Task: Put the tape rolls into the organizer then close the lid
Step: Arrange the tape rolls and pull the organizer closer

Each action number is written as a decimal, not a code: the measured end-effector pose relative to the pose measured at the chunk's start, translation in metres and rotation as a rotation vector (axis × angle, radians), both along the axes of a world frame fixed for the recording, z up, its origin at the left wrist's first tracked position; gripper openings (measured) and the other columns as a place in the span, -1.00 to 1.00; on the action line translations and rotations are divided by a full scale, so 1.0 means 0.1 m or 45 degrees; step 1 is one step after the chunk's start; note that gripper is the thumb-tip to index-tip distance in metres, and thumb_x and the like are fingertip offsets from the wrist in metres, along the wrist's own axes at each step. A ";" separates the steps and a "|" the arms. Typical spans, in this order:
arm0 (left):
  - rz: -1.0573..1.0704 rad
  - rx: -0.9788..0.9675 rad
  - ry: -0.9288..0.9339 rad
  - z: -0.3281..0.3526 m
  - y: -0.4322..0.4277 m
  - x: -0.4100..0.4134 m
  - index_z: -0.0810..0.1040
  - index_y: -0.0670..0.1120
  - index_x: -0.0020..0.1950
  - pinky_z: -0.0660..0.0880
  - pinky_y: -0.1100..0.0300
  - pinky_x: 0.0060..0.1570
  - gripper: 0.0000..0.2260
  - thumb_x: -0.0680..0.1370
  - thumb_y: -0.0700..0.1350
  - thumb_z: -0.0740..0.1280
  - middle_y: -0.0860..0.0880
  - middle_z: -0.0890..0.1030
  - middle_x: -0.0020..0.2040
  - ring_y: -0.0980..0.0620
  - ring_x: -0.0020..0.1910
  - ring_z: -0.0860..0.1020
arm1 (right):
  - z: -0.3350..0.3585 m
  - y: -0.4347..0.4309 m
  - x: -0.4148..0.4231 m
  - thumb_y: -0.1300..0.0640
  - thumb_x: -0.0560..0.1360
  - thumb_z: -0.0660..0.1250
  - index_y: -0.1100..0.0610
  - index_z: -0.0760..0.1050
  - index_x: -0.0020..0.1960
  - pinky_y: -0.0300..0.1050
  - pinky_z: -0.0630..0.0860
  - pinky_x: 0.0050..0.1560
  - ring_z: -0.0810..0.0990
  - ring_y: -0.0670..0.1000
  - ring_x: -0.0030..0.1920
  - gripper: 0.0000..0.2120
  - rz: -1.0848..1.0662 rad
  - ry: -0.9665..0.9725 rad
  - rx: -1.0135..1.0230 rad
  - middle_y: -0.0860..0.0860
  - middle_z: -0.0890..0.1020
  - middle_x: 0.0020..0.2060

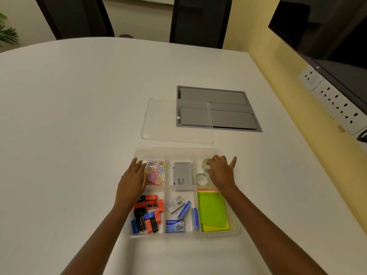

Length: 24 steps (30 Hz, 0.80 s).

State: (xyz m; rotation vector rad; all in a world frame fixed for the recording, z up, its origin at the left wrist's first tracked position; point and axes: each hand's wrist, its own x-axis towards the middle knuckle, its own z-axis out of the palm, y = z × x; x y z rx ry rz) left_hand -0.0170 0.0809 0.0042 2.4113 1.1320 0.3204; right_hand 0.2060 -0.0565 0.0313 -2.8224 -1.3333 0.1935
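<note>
Two clear tape rolls (202, 172) lie in the organizer's (178, 150) far-right compartment; lid (176, 122) off.

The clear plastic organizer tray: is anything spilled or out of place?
Nothing is spilled. Only the clear flat lid is off the compartmented plastic organizer, lying behind it and partly over a grey metal hatch set in the white table.

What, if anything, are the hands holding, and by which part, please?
The right hand fingers the far tape roll at its rim; a firm grip cannot be told. The left hand holds nothing.

White table (79, 100), two dark chairs (200, 18), yellow wall (264, 50), wall sockets (335, 102)
</note>
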 end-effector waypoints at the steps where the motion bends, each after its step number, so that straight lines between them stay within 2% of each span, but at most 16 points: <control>1: -0.001 0.001 0.000 0.00 0.00 0.00 0.32 -0.19 0.36 0.32 -0.12 0.34 -0.64 0.58 -0.12 0.16 -0.20 0.34 0.42 -0.15 0.47 0.20 | -0.01 0.02 0.02 0.19 0.51 0.26 0.17 0.49 0.15 0.40 -0.10 0.41 0.38 0.13 0.26 -0.77 0.047 -0.019 -0.056 0.11 0.49 0.19; 3: -0.002 0.006 -0.003 -0.01 0.00 0.00 0.33 -0.20 0.35 0.34 -0.13 0.32 -0.64 0.58 -0.13 0.17 -0.21 0.35 0.41 -0.16 0.46 0.21 | -0.05 0.03 0.06 0.07 0.51 0.26 0.19 0.49 0.16 0.38 -0.09 0.41 0.35 0.13 0.29 -0.71 0.104 -0.053 -0.136 0.13 0.45 0.23; 6: 0.003 0.010 -0.014 0.00 0.00 -0.01 0.36 -0.21 0.34 0.36 -0.16 0.29 -0.65 0.57 -0.14 0.19 -0.23 0.37 0.40 -0.18 0.44 0.24 | -0.10 0.02 0.10 -0.01 0.50 0.25 0.20 0.52 0.12 0.35 -0.03 0.41 0.35 0.14 0.29 -0.67 0.127 -0.106 -0.134 0.14 0.45 0.24; 10: 0.006 0.018 -0.023 0.00 -0.01 -0.01 0.38 -0.21 0.32 0.37 -0.16 0.28 -0.66 0.56 -0.14 0.19 -0.22 0.39 0.39 -0.18 0.44 0.26 | -0.15 0.06 0.11 0.03 0.48 0.29 0.23 0.56 0.05 0.36 0.03 0.39 0.41 0.17 0.23 -0.70 0.097 -0.140 -0.096 0.17 0.50 0.19; 13: 0.008 0.016 -0.032 0.00 -0.01 -0.01 0.38 -0.20 0.32 0.38 -0.16 0.27 -0.66 0.56 -0.14 0.20 -0.21 0.39 0.39 -0.18 0.43 0.27 | -0.20 0.08 0.10 0.05 0.39 0.42 0.23 0.61 -0.06 0.40 0.19 0.32 0.53 0.19 0.11 -0.75 0.054 -0.206 -0.031 0.18 0.60 0.04; 19: 0.008 0.034 -0.038 0.00 0.00 -0.02 0.43 -0.23 0.28 0.42 -0.18 0.22 -0.69 0.56 -0.15 0.20 -0.24 0.43 0.35 -0.21 0.41 0.31 | -0.15 0.09 0.09 0.03 0.46 0.32 0.19 0.40 0.23 0.32 0.04 0.41 0.40 0.16 0.26 -0.60 0.023 -0.095 -0.081 0.15 0.50 0.21; 24: 0.011 0.031 -0.051 -0.01 0.00 -0.01 0.42 -0.23 0.28 0.42 -0.18 0.23 -0.68 0.56 -0.16 0.22 -0.24 0.43 0.36 -0.21 0.41 0.31 | -0.09 0.06 0.04 0.01 0.50 0.26 0.13 0.35 0.26 0.35 0.01 0.41 0.39 0.10 0.28 -0.62 -0.068 0.047 0.033 0.09 0.49 0.22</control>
